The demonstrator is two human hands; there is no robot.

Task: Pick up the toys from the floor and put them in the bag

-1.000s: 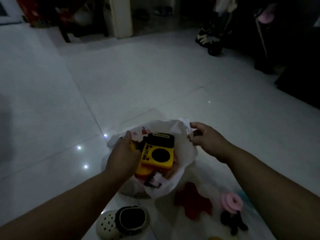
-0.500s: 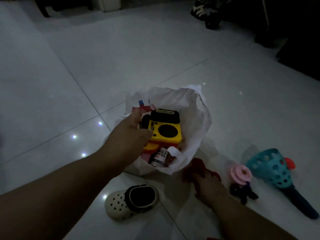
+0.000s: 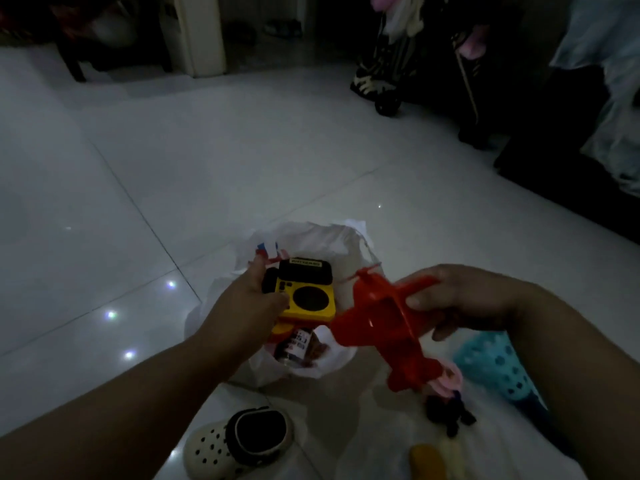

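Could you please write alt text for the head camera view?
A right hand holds a red plastic toy plane beside an open white plastic bag on a pale tiled floor; the left hand grips the bag's rim.

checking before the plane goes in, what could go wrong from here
1. The white bag already looks full: the yellow toy sits across its mouth, so the red plane in the right hand may catch on it or not drop in.
2. Only the left hand holds the bag's rim open; the thin plastic could sag shut or tip.
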